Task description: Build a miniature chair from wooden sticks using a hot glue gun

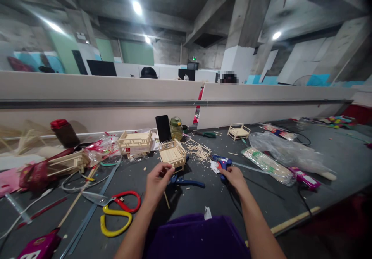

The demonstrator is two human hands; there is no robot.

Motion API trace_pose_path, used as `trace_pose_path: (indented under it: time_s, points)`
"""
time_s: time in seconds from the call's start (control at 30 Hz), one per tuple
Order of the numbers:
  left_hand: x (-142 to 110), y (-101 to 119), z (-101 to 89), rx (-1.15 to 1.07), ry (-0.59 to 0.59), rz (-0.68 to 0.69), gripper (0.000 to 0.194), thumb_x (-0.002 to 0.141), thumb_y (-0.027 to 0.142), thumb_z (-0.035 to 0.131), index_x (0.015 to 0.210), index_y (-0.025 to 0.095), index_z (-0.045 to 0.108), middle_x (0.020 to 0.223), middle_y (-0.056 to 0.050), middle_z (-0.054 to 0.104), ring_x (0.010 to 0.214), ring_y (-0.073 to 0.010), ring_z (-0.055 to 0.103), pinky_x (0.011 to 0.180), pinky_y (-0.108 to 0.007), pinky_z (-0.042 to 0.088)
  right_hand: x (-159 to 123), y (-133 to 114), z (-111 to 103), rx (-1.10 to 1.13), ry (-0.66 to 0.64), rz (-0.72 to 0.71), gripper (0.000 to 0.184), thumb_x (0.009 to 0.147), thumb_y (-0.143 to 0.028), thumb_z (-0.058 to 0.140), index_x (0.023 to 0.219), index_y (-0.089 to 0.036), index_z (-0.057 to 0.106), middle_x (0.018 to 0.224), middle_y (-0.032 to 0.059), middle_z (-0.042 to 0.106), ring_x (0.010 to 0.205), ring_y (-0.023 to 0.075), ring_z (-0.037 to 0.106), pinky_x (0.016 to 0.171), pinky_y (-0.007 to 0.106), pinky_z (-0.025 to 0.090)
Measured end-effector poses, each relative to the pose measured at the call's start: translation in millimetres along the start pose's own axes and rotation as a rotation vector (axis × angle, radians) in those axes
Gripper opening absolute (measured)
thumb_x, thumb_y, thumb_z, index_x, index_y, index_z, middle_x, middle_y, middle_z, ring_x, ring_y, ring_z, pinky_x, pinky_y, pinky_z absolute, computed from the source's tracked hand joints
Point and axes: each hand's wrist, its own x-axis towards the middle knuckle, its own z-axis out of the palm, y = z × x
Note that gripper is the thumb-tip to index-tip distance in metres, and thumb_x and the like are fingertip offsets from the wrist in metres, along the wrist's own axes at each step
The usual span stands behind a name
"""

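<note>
Thumb and fingertips of my left hand (159, 179) are pinched together at the near corner of a small stick-built model bed (173, 152); whatever is between them is too small to make out. A thin wooden stick (166, 200) shows below that hand, and I cannot tell whether the hand holds it. My right hand (235, 178) is closed round the handle of a blue glue gun (222, 161), its nozzle end pointing left beside a crumpled white scrap (214, 167). Blue-handled cutters (188, 182) lie just right of my left hand.
Loose short sticks (199, 150) lie behind the glue gun. Large scissors (116, 208) rest at left. More stick models (238, 131) stand farther back. At right are bagged sticks (269, 166) and plastic film (287, 150). A phone (163, 128) leans by a jar (176, 129) near the partition (101, 90).
</note>
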Motion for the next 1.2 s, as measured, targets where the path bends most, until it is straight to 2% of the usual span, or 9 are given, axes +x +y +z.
trace_pose_path:
  time_s: [0.1, 0.2, 0.27, 0.33, 0.47, 0.63, 0.77, 0.97, 1.2]
  points:
    - [-14, 12, 29.2, 0.082, -0.35, 0.133, 0.013, 0.085, 0.031, 0.059, 0.085, 0.021, 0.066, 0.096, -0.006, 0.07, 0.084, -0.0187, 0.062, 0.074, -0.028, 0.046, -3, 0, 3, 0.12, -0.025, 0.019, 0.041, 0.067, -0.043, 0.069, 0.043, -0.022, 0.044, 0.032, -0.0056, 0.039, 0.03, 0.011, 0.042, 0.037, 0.022, 0.027]
    - [-18, 21, 64.0, 0.186, -0.708, 0.26, 0.007, 0.084, 0.02, 0.058, 0.087, 0.023, 0.064, 0.113, -0.006, 0.068, 0.112, -0.0219, 0.057, 0.094, -0.033, 0.041, -7, 2, 4, 0.241, -0.036, 0.048, 0.04, 0.067, -0.045, 0.068, 0.045, -0.021, 0.044, 0.033, -0.0053, 0.041, 0.028, 0.0106, 0.042, 0.033, 0.021, 0.028]
    - [-14, 23, 87.3, 0.263, -0.843, 0.295, 0.013, 0.081, 0.014, 0.058, 0.088, 0.023, 0.062, 0.118, -0.005, 0.066, 0.116, -0.0223, 0.055, 0.092, -0.032, 0.041, -10, 3, 4, 0.316, -0.044, 0.069, 0.04, 0.065, -0.046, 0.069, 0.046, -0.02, 0.046, 0.035, -0.0045, 0.044, 0.028, 0.0099, 0.042, 0.031, 0.02, 0.029]
    - [-5, 19, 108.9, 0.353, -0.907, 0.294, 0.015, 0.079, 0.013, 0.056, 0.089, 0.024, 0.061, 0.109, -0.004, 0.067, 0.11, -0.0224, 0.054, 0.089, -0.031, 0.041, -13, 3, 2, 0.385, -0.058, 0.09, 0.039, 0.063, -0.047, 0.07, 0.048, -0.018, 0.05, 0.036, -0.0042, 0.046, 0.028, 0.0089, 0.042, 0.03, 0.019, 0.03]
    - [14, 5, 140.9, 0.484, -0.927, 0.266, 0.018, 0.08, 0.014, 0.053, 0.094, 0.023, 0.057, 0.094, -0.002, 0.063, 0.098, -0.0195, 0.052, 0.081, -0.026, 0.04, -16, 3, -4, 0.499, -0.11, 0.117, 0.036, 0.061, -0.048, 0.071, 0.054, -0.015, 0.057, 0.04, -0.0035, 0.049, 0.03, 0.0081, 0.043, 0.03, 0.018, 0.034]
    - [26, -6, 157.6, 0.556, -0.911, 0.223, 0.011, 0.08, 0.019, 0.054, 0.091, 0.023, 0.055, 0.086, -0.002, 0.057, 0.093, -0.0197, 0.051, 0.073, -0.025, 0.039, -15, 4, -10, 0.573, -0.182, 0.159, 0.035, 0.062, -0.045, 0.072, 0.057, -0.012, 0.061, 0.041, -0.0021, 0.052, 0.031, 0.0076, 0.045, 0.031, 0.018, 0.037]
    - [27, -10, 162.9, 0.603, -0.906, 0.214, 0.01, 0.08, 0.019, 0.054, 0.09, 0.023, 0.055, 0.085, -0.003, 0.057, 0.091, -0.0202, 0.051, 0.07, -0.026, 0.039, -18, 3, -18, 0.659, -0.21, 0.219, 0.037, 0.064, -0.047, 0.072, 0.066, -0.012, 0.063, 0.047, 0.0031, 0.061, 0.033, 0.0093, 0.05, 0.033, 0.019, 0.04]
    - [23, -11, 163.4, 0.63, -0.878, 0.244, 0.009, 0.076, 0.014, 0.056, 0.082, 0.022, 0.056, 0.079, -0.004, 0.059, 0.087, -0.0224, 0.05, 0.069, -0.028, 0.038, -28, -6, -39, 0.887, -0.101, 0.212, 0.04, 0.057, -0.049, 0.078, 0.072, -0.014, 0.064, 0.049, -0.0008, 0.06, 0.04, 0.0116, 0.054, 0.035, 0.019, 0.041]
    - [16, 7, 152.4, 0.566, -0.691, 0.288, 0.009, 0.083, 0.017, 0.053, 0.09, 0.021, 0.057, 0.094, -0.006, 0.063, 0.094, -0.0215, 0.051, 0.078, -0.03, 0.039, -34, -16, -39, 0.97, -0.073, 0.238, 0.04, 0.056, -0.048, 0.079, 0.071, -0.015, 0.061, 0.049, -0.0026, 0.059, 0.04, 0.0104, 0.053, 0.036, 0.018, 0.039]
